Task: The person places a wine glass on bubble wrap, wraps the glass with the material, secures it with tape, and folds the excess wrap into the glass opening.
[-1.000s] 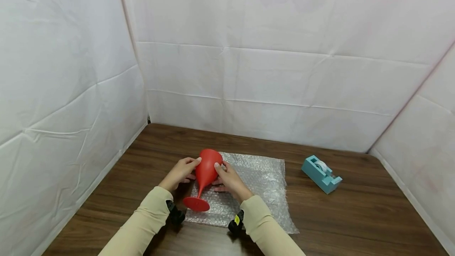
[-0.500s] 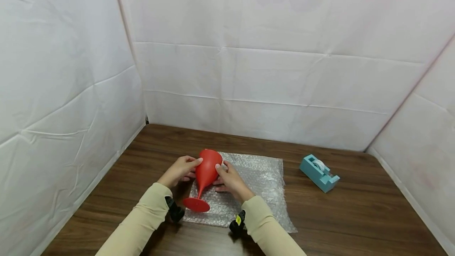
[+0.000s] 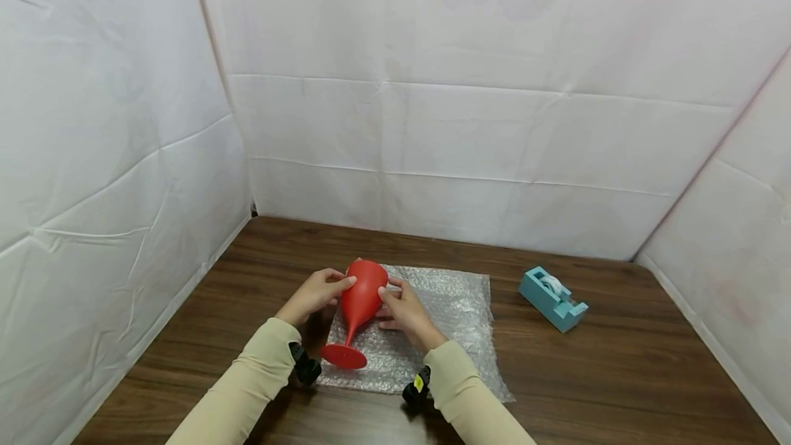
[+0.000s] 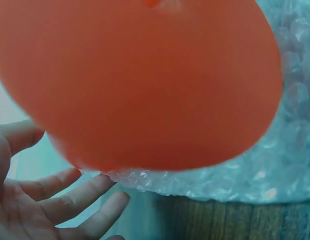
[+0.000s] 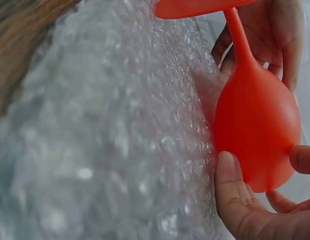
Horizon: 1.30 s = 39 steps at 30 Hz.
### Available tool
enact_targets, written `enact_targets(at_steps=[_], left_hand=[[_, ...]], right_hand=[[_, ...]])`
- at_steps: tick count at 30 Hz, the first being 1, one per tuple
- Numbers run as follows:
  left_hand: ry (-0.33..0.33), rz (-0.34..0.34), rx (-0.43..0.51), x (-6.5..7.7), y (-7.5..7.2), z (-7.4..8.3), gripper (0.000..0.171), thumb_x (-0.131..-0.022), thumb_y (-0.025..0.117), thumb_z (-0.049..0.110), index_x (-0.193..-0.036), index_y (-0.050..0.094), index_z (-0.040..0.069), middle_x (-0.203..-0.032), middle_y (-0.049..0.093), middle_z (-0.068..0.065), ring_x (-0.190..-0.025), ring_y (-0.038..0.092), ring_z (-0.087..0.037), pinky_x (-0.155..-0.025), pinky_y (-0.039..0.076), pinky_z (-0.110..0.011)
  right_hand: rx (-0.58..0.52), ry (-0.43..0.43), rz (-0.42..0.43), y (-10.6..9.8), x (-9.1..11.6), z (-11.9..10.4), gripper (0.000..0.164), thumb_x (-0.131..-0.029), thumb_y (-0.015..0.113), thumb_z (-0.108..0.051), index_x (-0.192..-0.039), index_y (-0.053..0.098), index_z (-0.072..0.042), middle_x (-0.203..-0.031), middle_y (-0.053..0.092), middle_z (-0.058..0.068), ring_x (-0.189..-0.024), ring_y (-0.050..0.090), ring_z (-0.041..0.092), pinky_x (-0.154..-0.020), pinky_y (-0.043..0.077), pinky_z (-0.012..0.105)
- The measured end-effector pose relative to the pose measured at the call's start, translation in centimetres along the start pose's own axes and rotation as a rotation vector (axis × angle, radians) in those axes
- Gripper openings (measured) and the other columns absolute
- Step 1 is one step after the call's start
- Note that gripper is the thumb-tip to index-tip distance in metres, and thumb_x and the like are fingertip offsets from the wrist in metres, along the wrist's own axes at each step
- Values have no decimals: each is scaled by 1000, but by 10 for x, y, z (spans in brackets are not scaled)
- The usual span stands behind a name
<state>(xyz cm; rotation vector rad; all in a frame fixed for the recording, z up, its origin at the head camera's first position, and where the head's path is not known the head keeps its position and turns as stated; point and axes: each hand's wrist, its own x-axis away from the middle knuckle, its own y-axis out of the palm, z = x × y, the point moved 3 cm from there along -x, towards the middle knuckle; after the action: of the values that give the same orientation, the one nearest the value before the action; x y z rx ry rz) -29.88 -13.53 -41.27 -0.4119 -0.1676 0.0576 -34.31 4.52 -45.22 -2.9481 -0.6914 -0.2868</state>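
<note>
A red plastic goblet [image 3: 362,294] lies tilted over the left side of a bubble wrap sheet [image 3: 451,314], its bowl pointing away and its round foot toward the person. My left hand [image 3: 314,295] holds the bowl from the left, thumb on top. From the other side my right hand [image 3: 404,311] holds the bowl between thumb and fingers. In the left wrist view the goblet [image 4: 160,95] fills most of the picture, with the left fingertips near its rim and the edge of the bubble wrap [image 4: 235,182]. The right wrist view shows right fingers [image 5: 227,177] against the bowl.
A light blue tape dispenser [image 3: 553,299] with a roll of clear tape stands to the right of the sheet on the dark wooden table [image 3: 630,356]. White cloth walls [image 3: 463,136] enclose the table at the back and both sides.
The right thumb and fingers have shifted slightly on the bowl. The goblet and left hand stay nearly in place, while the head view has drifted a little.
</note>
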Motion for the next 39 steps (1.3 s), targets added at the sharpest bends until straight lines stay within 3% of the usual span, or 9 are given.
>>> enact_targets(at_steps=[7,12,16,26,32,39], left_hand=[[13,1,-47,1,3,7,51,-93,61,27,-129,49,-8,-123,58,-27,-83,70,-29,-83,55,-44],[19,16,-95,2,5,12,52,-91,65,23,-131,48,-7,-123,58,-27,-80,70,-27,-78,57,-43],[31,21,-118,2,6,17,53,-90,66,21,-132,47,-6,-112,62,-25,-78,70,-26,-76,57,-41],[85,-10,-55,4,4,22,48,-94,60,18,-132,45,-8,-108,65,-27,-80,71,-31,-84,54,-47],[96,-30,-31,3,5,22,44,-97,55,13,-133,43,-9,-109,65,-28,-83,71,-33,-88,52,-48],[124,-50,13,1,6,21,43,-96,52,5,-134,41,-11,-108,64,-30,-83,70,-36,-86,53,-47]], right_hand=[[28,0,-9,-5,2,2,55,-100,50,-27,-146,31,-2,-135,49,23,-87,66,20,-73,57,35],[28,-13,-57,-7,2,3,71,-97,54,-41,-147,28,2,-137,48,24,-88,66,19,-75,57,36],[33,-15,-63,-9,3,5,77,-95,55,-46,-146,27,3,-133,50,23,-85,64,18,-73,57,34],[20,-16,-68,-14,3,8,69,-96,54,-44,-144,33,2,-103,59,12,-71,58,14,-64,55,27],[-10,7,-62,-18,3,11,77,-96,54,-43,-150,21,0,-101,58,11,-70,59,12,-64,54,26],[-31,7,-70,-22,5,11,74,-98,52,-41,-152,18,-3,-95,58,9,-70,60,13,-67,55,29]])
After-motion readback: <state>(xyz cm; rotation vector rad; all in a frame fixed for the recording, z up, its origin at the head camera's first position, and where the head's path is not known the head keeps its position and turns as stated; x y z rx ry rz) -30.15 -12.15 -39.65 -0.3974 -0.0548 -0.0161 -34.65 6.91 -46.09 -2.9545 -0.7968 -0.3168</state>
